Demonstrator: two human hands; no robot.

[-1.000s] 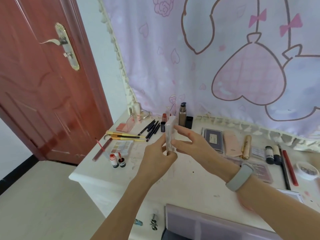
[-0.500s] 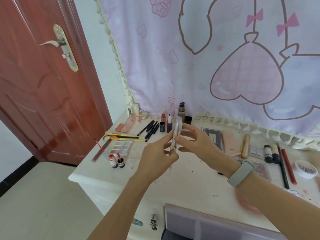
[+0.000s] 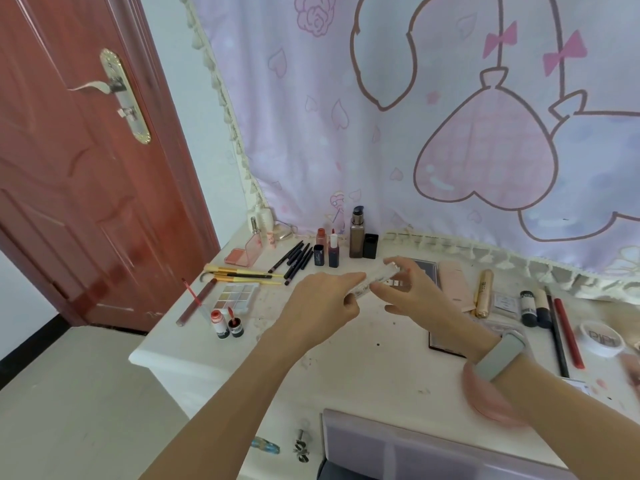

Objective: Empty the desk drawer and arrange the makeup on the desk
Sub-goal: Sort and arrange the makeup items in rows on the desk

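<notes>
White and scuffed, the desk (image 3: 346,368) is set against a wall hung with a lilac cartoon cloth (image 3: 398,116), and a red-brown door (image 3: 69,168) is seen at the left. Above the middle of the desk a slim clear case (image 3: 375,279) is held between both hands, tilted so that its right end is raised. Its lower left end is pinched by the left hand (image 3: 322,306), with the fingers curled under and the thumb laid along the top. Its upper right end is met by the right hand (image 3: 420,296), whose fingers (image 3: 394,263) are spread and only lightly bent, the fingertips being laid on the case's top and underside. Whether the case is truly gripped there cannot be told. A grey band (image 3: 498,355) is worn on the right wrist.

Makeup is laid out across the desk. At the left, an eyeshadow palette (image 3: 235,296) is placed beside 2 small open lip tints (image 3: 227,327), with yellow-handled brushes (image 3: 239,273) and a row of dark pencils (image 3: 294,259) behind it. A brown pump bottle (image 3: 356,235) is stood upright at the back, just beside a black cap (image 3: 370,245). To the right, a gold tube (image 3: 483,292), a pink flat box (image 3: 453,284), a red pencil (image 3: 568,330) and a round white jar (image 3: 602,337) are found. Part of a lilac drawer (image 3: 398,445) is seen at the bottom edge.
</notes>
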